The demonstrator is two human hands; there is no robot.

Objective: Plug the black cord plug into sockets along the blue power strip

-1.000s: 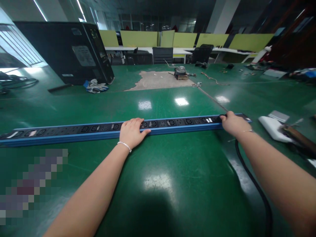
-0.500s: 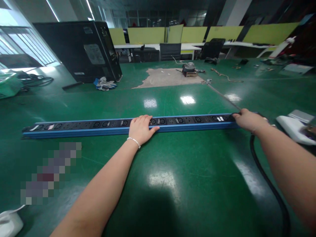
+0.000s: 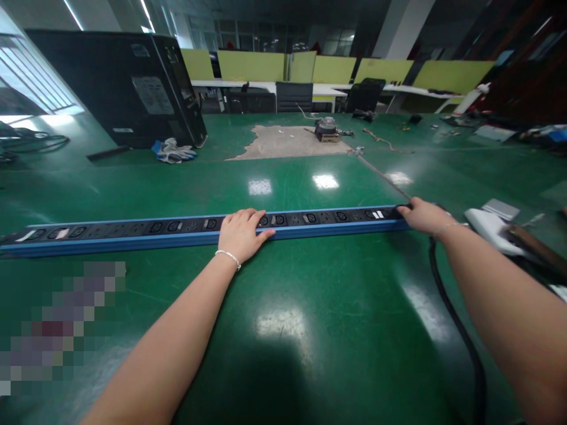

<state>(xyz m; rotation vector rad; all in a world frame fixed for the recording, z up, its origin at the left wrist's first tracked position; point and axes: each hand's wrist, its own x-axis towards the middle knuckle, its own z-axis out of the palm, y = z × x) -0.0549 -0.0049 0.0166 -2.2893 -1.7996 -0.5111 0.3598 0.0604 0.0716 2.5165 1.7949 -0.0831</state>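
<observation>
A long blue power strip with black sockets lies across the green table. My left hand grips it near the middle, fingers over the top and thumb along the near side. At the strip's right end, my right hand is closed around the end piece, hiding part of it. From beneath that hand a thick black cable curves down toward me. A thin grey cord or rod runs from near the right hand to the far side; whether the hand touches it I cannot tell.
Beyond the strip stand a black computer case and blue-white gloves. A round dark device sits by a bare brown patch. White objects lie right of my right hand. A blurred-out item is at the left.
The view has turned slightly right, so the table and its items sit farther left in the picture. Both hands keep their places on the power strip.
</observation>
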